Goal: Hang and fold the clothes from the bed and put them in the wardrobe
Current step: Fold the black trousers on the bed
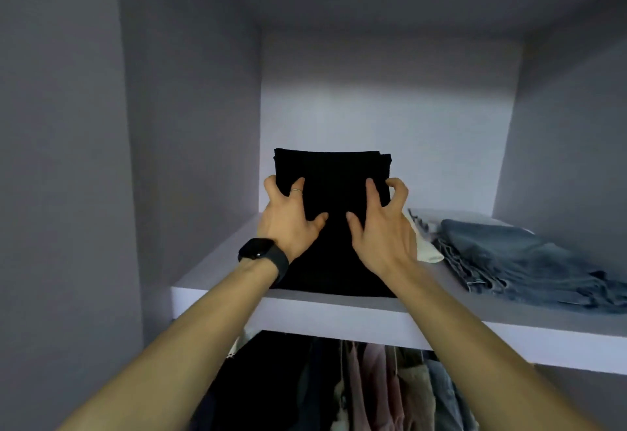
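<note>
A folded black garment (pixel 334 172) lies on the white wardrobe shelf (pixel 305 310), left of centre, with its front edge near the shelf's lip. My left hand (pixel 288 220), with a black watch on the wrist, grips the garment's left side, fingers curled over the edge and thumb on top. At the garment's right side my right hand (pixel 380 230) does the same, with curled fingers hooked round the edge and the thumb pressed on the cloth.
Folded blue jeans (pixel 509 254) lie on the shelf to the right, with a cream garment (pixel 427 250) between them and the black one. Several clothes (pixel 373 386) hang below the shelf. The wardrobe's left wall (pixel 190 159) stands close by.
</note>
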Action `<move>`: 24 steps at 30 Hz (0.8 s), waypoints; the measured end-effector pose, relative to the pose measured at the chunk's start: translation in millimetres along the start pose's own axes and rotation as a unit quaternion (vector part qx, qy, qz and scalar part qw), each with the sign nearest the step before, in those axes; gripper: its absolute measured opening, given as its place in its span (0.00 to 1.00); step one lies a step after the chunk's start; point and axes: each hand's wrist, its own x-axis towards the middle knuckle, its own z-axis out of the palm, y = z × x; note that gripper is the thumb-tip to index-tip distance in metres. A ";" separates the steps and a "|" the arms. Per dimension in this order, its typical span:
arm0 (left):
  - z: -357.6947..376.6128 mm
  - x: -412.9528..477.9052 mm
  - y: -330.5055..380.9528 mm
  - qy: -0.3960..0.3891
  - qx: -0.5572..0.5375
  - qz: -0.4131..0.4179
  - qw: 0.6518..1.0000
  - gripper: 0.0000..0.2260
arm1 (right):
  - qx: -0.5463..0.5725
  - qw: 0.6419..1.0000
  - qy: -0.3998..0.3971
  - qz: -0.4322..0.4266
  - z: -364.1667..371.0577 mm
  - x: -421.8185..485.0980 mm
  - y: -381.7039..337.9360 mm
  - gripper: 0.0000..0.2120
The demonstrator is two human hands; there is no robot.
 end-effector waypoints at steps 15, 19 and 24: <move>-59.2 -15.2 -66.9 -0.222 0.215 -0.214 0.927 0.30 | 0.085 0.927 -0.364 -0.031 90.6 37.9 -56.6 0.25; -54.1 -32.3 -47.4 -0.251 0.238 -0.101 0.933 0.41 | 0.117 0.936 -0.332 0.019 96.4 49.4 -52.8 0.23; -33.9 -42.8 -44.2 -0.378 0.253 -0.052 0.889 0.53 | 0.189 0.954 -0.234 0.006 103.4 67.0 -57.9 0.26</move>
